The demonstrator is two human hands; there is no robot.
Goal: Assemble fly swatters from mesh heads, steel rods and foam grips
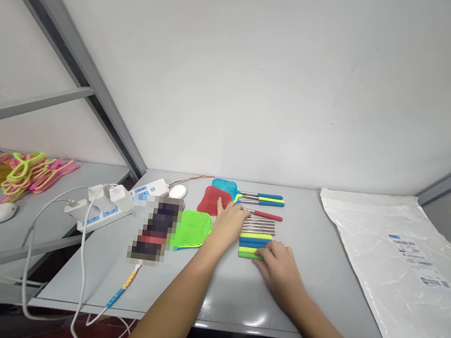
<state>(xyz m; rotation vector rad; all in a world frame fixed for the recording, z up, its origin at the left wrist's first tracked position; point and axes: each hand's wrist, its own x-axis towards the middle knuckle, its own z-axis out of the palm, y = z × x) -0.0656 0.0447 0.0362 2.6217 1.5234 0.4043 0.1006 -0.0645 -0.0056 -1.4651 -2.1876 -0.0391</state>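
Several coloured handles [254, 243] lie together, touched by the right hand [280, 266].

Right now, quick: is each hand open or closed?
Left hand: near the red swatter; grip unclear.
Right hand: at the coloured handles; grip unclear.

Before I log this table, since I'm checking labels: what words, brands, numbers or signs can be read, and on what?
No text can be read with certainty.
Bag label: printed lines, too small and blurred to read.
Device: pixelated, unreadable.
Power strip: any marking too small to read.
Swatters: no lettering can be made out.
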